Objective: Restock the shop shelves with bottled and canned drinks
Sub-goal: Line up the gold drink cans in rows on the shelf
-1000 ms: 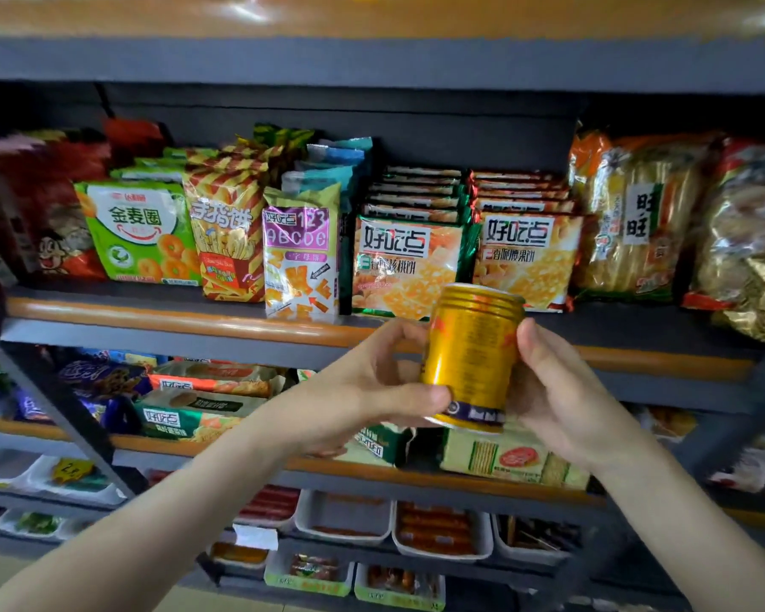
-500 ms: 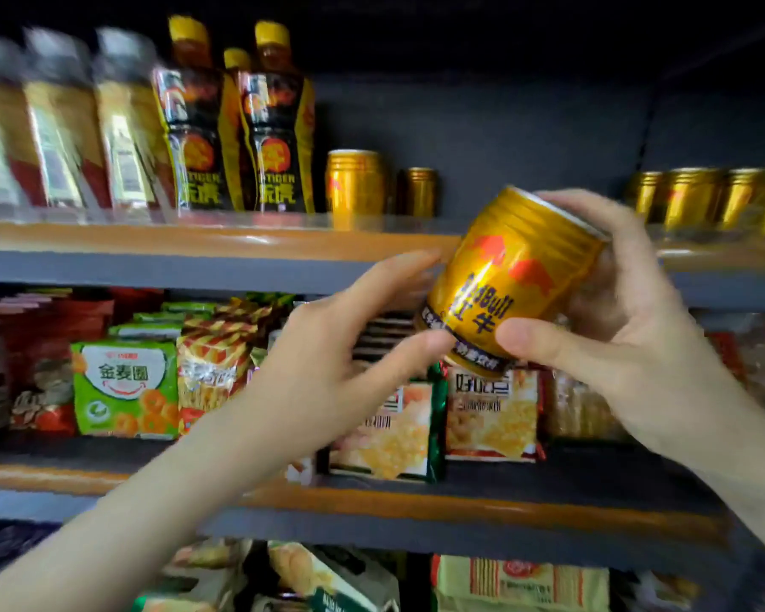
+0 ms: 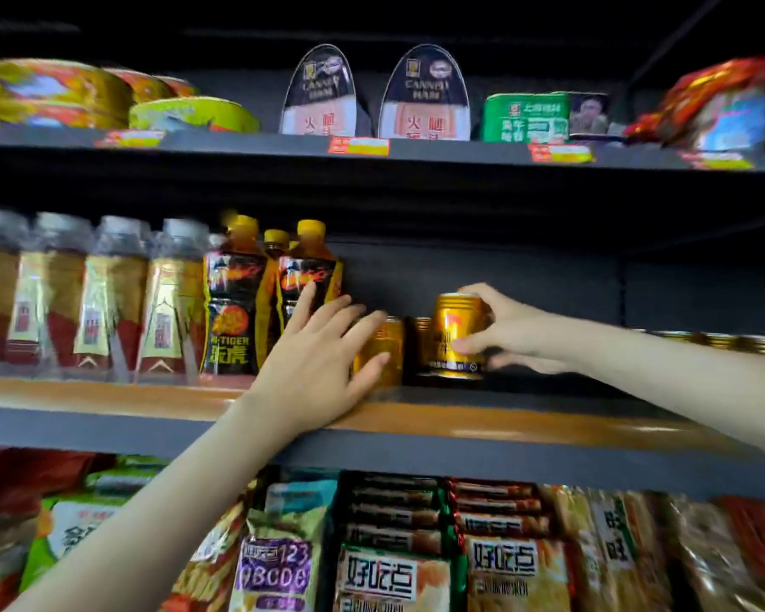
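The short gold ribbed metal can (image 3: 456, 335) with red markings stood upright, apparently resting on the orange-edged grey shelf (image 3: 548, 428), just right of a similar gold can (image 3: 393, 344), near yellow-capped dark drink bottles (image 3: 235, 302).

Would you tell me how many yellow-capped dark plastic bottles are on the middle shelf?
3: left front bottle; right front bottle, by the left hand; rear bottle, cap showing between them. More may be hidden behind.
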